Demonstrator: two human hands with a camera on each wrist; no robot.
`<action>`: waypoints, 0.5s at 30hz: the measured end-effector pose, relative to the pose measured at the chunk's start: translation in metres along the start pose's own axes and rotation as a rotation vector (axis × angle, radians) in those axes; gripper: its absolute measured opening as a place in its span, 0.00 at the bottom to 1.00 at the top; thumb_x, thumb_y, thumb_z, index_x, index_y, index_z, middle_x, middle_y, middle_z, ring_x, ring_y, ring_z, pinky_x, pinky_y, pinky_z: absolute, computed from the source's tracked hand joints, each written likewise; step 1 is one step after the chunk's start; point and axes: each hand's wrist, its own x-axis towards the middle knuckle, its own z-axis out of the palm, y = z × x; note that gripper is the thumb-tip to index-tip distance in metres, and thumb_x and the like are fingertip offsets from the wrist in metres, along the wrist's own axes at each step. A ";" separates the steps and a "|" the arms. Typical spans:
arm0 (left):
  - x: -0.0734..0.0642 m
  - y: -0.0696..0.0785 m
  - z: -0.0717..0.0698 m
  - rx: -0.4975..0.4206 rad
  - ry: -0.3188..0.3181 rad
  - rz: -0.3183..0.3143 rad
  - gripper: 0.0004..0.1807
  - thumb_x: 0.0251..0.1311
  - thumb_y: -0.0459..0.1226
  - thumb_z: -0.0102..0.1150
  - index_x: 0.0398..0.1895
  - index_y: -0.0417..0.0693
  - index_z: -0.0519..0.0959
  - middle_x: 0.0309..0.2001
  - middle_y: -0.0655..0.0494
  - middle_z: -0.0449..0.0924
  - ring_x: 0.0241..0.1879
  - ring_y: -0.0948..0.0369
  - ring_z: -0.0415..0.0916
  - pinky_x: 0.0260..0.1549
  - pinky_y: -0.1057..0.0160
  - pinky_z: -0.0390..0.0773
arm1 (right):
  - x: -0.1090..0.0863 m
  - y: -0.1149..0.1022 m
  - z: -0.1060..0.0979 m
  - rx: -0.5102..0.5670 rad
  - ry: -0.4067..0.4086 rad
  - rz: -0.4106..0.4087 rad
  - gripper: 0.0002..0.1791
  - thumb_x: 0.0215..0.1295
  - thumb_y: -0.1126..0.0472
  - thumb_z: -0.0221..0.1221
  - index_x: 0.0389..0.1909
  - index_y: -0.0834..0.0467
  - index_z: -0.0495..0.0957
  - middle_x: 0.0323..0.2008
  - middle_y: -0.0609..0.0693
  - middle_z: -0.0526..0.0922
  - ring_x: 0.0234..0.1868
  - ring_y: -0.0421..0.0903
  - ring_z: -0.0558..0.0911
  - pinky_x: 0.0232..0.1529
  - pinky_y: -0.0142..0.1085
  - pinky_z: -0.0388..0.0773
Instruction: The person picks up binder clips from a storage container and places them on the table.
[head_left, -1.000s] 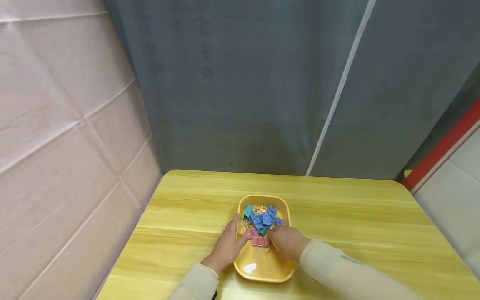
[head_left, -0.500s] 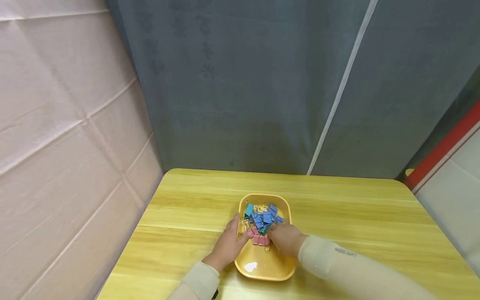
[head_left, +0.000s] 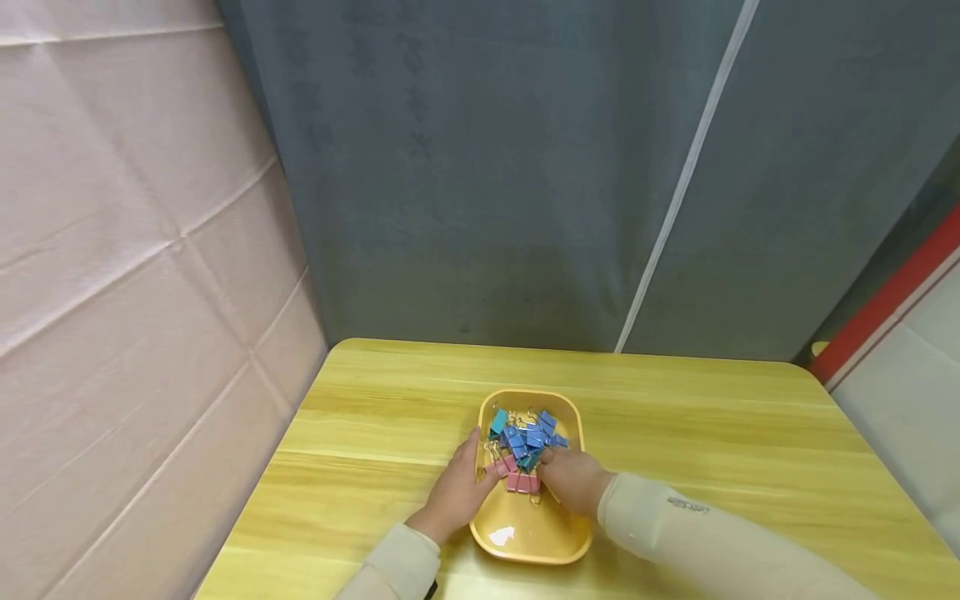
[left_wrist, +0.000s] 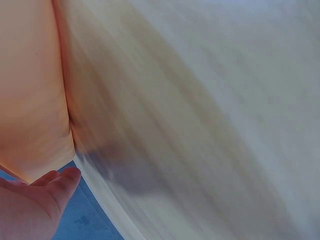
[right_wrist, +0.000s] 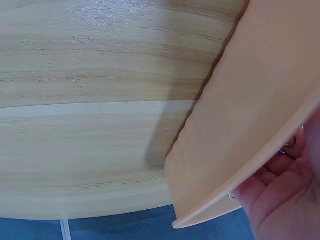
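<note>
A yellow plastic bin (head_left: 528,533) holds a pile of binder clips: blue clips (head_left: 516,442), teal clips (head_left: 498,422) and pink clips (head_left: 522,482), with wire handles. My left hand (head_left: 453,493) grips the bin's left wall, fingers along the outside and thumb inside by the pink clips. Reaching over the right rim, my right hand (head_left: 572,481) has its fingertips among the clips beside a teal one. In the right wrist view its fingers (right_wrist: 280,182) are curled behind the wall, with a wire handle (right_wrist: 289,144) at them; I cannot tell whether they pinch a clip.
The bin stands on a wood-grain table (head_left: 712,433). A dark grey curtain (head_left: 465,183) hangs behind the back edge, a pale cloth wall (head_left: 150,292) rises at the left, and a red strip (head_left: 885,292) crosses the right side.
</note>
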 end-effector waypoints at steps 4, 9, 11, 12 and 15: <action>0.000 0.000 0.001 0.000 0.001 0.005 0.44 0.66 0.54 0.52 0.76 0.40 0.48 0.72 0.35 0.54 0.68 0.37 0.57 0.67 0.39 0.58 | 0.001 0.002 0.004 -0.008 0.015 -0.020 0.08 0.51 0.66 0.69 0.33 0.56 0.82 0.36 0.48 0.78 0.38 0.45 0.76 0.45 0.36 0.81; -0.001 0.000 0.000 -0.002 -0.005 -0.001 0.44 0.67 0.53 0.53 0.76 0.41 0.47 0.73 0.37 0.53 0.69 0.38 0.56 0.67 0.40 0.57 | 0.000 0.004 0.007 -0.012 0.023 -0.047 0.08 0.52 0.66 0.68 0.33 0.55 0.82 0.36 0.47 0.78 0.39 0.44 0.76 0.45 0.35 0.81; -0.001 0.000 0.000 -0.002 -0.007 0.001 0.44 0.67 0.52 0.53 0.76 0.41 0.47 0.73 0.37 0.53 0.69 0.38 0.56 0.67 0.39 0.57 | 0.000 0.005 0.006 -0.010 0.027 -0.057 0.08 0.51 0.66 0.68 0.33 0.55 0.82 0.36 0.47 0.78 0.39 0.44 0.76 0.45 0.35 0.81; 0.000 0.000 0.000 0.000 -0.008 0.001 0.44 0.67 0.52 0.53 0.76 0.41 0.47 0.73 0.37 0.53 0.69 0.38 0.56 0.67 0.40 0.57 | 0.000 0.005 0.006 -0.007 0.027 -0.061 0.08 0.51 0.66 0.68 0.33 0.55 0.82 0.35 0.47 0.78 0.39 0.44 0.76 0.45 0.35 0.81; 0.000 0.001 0.000 0.003 -0.007 0.003 0.44 0.67 0.53 0.52 0.76 0.40 0.47 0.72 0.36 0.54 0.68 0.38 0.56 0.67 0.40 0.58 | -0.001 0.006 0.004 -0.008 0.024 -0.071 0.11 0.48 0.66 0.70 0.34 0.56 0.82 0.35 0.47 0.78 0.39 0.44 0.76 0.45 0.35 0.81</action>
